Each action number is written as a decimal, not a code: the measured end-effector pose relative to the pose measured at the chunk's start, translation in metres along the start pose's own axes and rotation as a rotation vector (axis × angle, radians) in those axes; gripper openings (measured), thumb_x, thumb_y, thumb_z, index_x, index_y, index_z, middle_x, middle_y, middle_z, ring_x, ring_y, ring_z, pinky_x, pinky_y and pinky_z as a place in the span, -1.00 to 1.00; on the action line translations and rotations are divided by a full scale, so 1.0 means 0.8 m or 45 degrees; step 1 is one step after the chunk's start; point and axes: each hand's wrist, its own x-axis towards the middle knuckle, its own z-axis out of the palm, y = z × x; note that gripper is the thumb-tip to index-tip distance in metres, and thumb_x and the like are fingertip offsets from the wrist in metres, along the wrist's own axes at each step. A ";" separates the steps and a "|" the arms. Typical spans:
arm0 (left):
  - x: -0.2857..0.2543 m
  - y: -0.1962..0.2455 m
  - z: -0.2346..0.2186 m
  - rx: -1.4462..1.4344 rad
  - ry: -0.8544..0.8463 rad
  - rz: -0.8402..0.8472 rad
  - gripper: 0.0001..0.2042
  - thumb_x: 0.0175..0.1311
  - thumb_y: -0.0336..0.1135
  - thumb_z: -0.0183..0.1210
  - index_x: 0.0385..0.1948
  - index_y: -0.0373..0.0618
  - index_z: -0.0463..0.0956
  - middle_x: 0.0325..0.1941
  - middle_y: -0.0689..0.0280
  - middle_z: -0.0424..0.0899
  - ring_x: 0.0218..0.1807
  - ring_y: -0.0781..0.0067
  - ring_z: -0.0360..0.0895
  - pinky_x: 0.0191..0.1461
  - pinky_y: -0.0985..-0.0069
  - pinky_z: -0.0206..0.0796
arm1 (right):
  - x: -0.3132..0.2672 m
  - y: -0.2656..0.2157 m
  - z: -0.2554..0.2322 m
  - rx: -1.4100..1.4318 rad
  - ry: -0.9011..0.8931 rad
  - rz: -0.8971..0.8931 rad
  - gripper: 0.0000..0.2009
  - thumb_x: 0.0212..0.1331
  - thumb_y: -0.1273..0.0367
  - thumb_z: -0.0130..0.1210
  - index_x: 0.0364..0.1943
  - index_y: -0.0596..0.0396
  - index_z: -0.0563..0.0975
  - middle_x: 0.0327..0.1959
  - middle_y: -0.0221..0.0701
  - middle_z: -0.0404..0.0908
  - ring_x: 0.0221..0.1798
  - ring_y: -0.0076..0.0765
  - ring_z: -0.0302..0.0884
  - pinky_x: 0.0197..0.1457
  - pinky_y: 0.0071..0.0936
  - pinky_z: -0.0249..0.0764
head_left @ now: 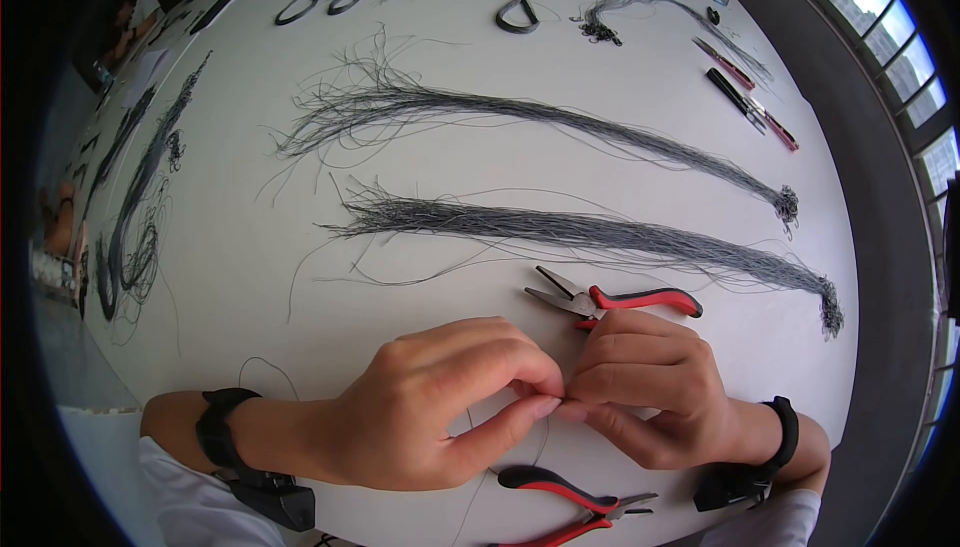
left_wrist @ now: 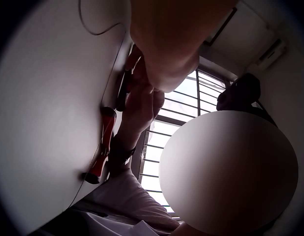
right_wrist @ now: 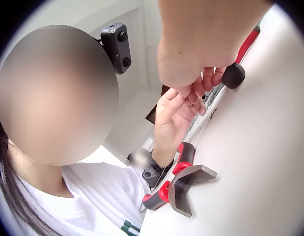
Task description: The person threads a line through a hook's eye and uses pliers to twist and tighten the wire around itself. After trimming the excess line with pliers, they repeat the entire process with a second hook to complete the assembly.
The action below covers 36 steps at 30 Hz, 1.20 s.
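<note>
Over the front of the table my two hands meet at their fingertips. The left hand pinches a thin dark wire between thumb and index finger. From the other side the right hand pinches its end, thumb against a curled index finger; the fingertips hide most of that end. Slack wire loops down onto the table below the left hand. Right behind the right hand lie open-jawed pliers with red and black handles, partly covered by its fingers. A second pair of pliers lies in front of the hands.
Beyond the hands stretch two long bundles of grey wire, each with curled ends at the right. More tools lie at the back right. Other wire bundles and dark looped strands lie farther back, and another bundle at left.
</note>
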 end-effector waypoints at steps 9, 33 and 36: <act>0.000 0.000 -0.001 0.023 0.017 -0.012 -0.87 0.00 -0.67 0.17 -0.40 -0.31 0.50 -0.42 0.18 0.59 -0.42 0.35 0.56 -0.35 0.55 0.39 | 0.001 -0.002 -0.002 0.000 -0.020 0.021 -0.85 -0.16 0.59 0.22 -0.44 0.22 0.52 -0.53 -0.30 0.44 -0.47 -0.19 0.36 -0.43 -0.38 0.33; -0.002 -0.003 0.000 0.131 0.044 0.164 -0.81 -0.09 -0.67 0.26 -0.39 -0.31 0.53 -0.40 0.16 0.62 -0.41 0.31 0.61 -0.37 0.53 0.47 | -0.001 0.001 0.001 0.023 0.003 -0.005 -0.85 -0.18 0.59 0.25 -0.44 0.17 0.58 -0.51 -0.36 0.52 -0.47 -0.25 0.39 -0.43 -0.41 0.35; -0.002 0.001 -0.002 0.136 0.030 0.108 -0.82 -0.08 -0.64 0.27 -0.40 -0.27 0.54 -0.39 0.18 0.64 -0.40 0.36 0.64 -0.36 0.57 0.49 | -0.002 0.002 0.001 0.032 0.005 -0.005 -0.84 -0.19 0.59 0.25 -0.43 0.16 0.59 -0.50 -0.36 0.54 -0.47 -0.26 0.38 -0.43 -0.41 0.35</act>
